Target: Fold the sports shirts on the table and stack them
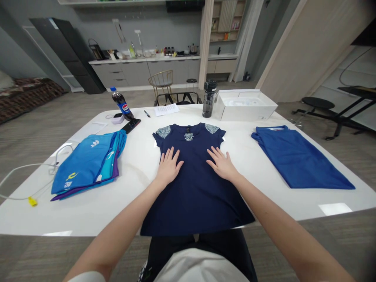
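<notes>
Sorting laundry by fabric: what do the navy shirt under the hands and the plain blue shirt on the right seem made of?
Navy short-sleeved shirt: looks like soft matte knit, lying flat and limp, with patterned shoulder panels. Plain blue shirt: probably smooth synthetic sports fabric, given its faint sheen.

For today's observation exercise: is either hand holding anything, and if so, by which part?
Nothing is held. The left hand and right hand lie flat, fingers spread, on the chest of the navy shirt.
</notes>
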Action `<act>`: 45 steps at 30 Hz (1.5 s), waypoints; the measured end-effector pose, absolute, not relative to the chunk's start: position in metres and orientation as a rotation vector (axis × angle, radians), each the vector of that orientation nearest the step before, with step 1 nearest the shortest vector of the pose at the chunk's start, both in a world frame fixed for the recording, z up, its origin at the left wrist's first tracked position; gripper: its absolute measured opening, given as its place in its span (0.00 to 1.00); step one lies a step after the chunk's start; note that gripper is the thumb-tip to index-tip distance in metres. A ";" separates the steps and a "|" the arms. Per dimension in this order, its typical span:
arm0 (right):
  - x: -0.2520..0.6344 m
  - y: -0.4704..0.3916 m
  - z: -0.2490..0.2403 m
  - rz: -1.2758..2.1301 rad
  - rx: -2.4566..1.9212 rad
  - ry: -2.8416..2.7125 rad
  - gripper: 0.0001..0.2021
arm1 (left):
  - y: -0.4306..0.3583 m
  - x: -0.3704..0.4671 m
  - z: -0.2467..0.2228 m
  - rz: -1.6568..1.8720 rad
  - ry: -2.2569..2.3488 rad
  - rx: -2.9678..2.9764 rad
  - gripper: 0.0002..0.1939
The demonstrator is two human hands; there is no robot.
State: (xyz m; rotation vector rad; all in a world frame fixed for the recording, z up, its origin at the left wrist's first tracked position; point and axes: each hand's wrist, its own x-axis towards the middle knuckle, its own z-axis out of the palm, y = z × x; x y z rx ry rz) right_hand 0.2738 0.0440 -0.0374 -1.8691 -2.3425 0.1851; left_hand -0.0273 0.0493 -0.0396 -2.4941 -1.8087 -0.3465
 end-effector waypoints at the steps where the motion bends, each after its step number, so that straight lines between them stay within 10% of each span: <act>1: 0.273 0.056 -0.038 0.217 -1.871 -2.351 0.33 | 0.065 -0.026 -0.039 -0.345 -1.806 -2.489 0.34; 32: 0.270 0.256 -0.057 0.224 -2.307 -1.982 0.42 | 0.270 -0.068 -0.065 -0.197 -2.283 -2.273 0.40; 45: 0.358 0.298 -0.051 0.192 -2.348 -1.509 0.25 | 0.390 0.068 -0.020 -0.479 -1.825 -2.838 0.13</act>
